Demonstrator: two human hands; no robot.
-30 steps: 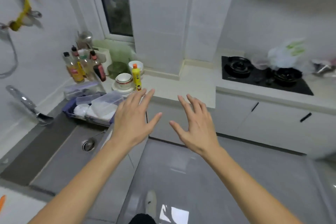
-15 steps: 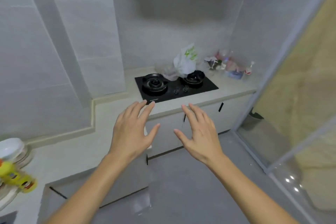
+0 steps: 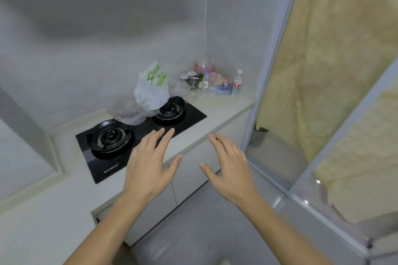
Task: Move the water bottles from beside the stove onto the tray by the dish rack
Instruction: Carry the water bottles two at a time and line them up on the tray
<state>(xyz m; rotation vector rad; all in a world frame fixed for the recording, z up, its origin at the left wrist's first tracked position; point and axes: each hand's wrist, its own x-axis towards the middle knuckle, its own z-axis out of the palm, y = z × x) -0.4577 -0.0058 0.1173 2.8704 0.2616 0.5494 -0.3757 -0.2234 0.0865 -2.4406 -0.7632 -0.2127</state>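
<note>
Two water bottles are standing on the counter (image 3: 226,109) at 1 o'clock past the stove (image 3: 137,135): blue-capped bottle (image 3: 206,84), white-capped bottle (image 3: 237,82). Left hand (image 3: 148,168) and right hand (image 3: 230,170) are hovering empty, fingers spread, well short of both.

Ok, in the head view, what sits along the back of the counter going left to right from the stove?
Left burner → white plastic bag → metal cups → blue-capped bottle → pink packet → white-capped bottle.
</note>
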